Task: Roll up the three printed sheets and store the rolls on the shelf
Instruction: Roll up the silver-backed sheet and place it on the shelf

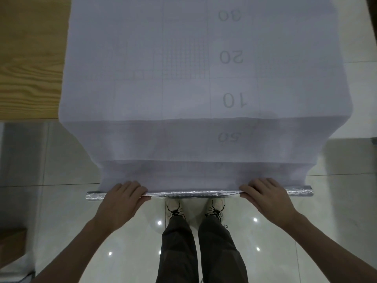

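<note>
- printed sheet [183, 88]: thin, limp, likely light; drapes off the bench [30, 58] edge in sagging folds toward the floor, should crease easily
- silvery roll [193, 194] at its lower end, best gripped near both ends
- left hand [122, 198] and right hand [267, 196] well apart, each wrapped over the roll, palms down

**Surfaces under your hands**

You have a matt, pale printed sheet [183, 88] with faint grid lines, draped softly like thin fabric or paper. The roll [193, 194] at its edge looks crinkled, silvery and shiny. The table [30, 58] shows grained wood; the floor tiles [255, 231] are glossy and reflective.
</note>
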`<state>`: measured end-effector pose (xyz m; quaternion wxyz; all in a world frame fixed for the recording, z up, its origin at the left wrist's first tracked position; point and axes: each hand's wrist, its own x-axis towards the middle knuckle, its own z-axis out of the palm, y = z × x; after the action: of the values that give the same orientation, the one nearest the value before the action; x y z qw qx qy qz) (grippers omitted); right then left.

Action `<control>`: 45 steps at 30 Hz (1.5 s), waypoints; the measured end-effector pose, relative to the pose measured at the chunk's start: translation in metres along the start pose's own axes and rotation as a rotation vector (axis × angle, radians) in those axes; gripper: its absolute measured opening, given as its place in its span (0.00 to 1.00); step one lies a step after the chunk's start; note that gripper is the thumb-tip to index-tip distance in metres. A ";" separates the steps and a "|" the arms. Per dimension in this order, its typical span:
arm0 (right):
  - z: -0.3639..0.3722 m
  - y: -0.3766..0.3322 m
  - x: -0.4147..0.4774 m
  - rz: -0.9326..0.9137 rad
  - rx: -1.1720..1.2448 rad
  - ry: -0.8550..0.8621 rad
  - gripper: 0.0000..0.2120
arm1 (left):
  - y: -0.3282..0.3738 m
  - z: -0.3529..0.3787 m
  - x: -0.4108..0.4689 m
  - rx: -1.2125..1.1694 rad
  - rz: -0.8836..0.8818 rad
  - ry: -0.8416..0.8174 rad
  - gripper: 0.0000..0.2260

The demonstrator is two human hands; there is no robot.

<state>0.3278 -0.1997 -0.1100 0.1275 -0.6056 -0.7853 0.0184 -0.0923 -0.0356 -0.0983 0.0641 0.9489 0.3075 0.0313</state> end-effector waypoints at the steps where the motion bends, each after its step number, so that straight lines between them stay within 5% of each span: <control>1: 0.000 -0.001 0.000 0.014 -0.039 0.014 0.13 | 0.002 -0.001 0.000 0.058 -0.040 0.021 0.17; 5: 0.003 -0.006 0.000 0.092 -0.118 0.041 0.16 | 0.011 0.000 0.000 0.133 -0.160 0.038 0.20; 12: -0.008 0.000 0.000 0.080 0.056 -0.029 0.18 | -0.007 -0.004 0.000 -0.112 0.003 -0.054 0.20; 20: 0.000 -0.003 -0.012 0.162 -0.058 0.016 0.19 | 0.009 -0.002 0.001 0.185 -0.203 0.080 0.18; 25: -0.001 -0.009 -0.010 0.257 -0.151 0.063 0.20 | 0.002 -0.003 0.002 0.040 -0.064 0.031 0.19; 30: -0.006 -0.003 -0.011 0.235 0.007 -0.029 0.21 | -0.013 -0.005 0.004 -0.063 -0.013 -0.027 0.21; 38: 0.000 0.006 -0.008 0.223 -0.071 0.042 0.22 | 0.004 -0.002 0.006 0.161 -0.203 0.098 0.20; 45: -0.008 0.007 -0.002 0.280 -0.143 0.068 0.21 | -0.008 -0.012 0.016 -0.066 -0.050 0.029 0.21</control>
<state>0.3365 -0.2007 -0.1041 0.1067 -0.7169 -0.6878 -0.0403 -0.0850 -0.0183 -0.0875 0.0915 0.9378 0.3306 0.0533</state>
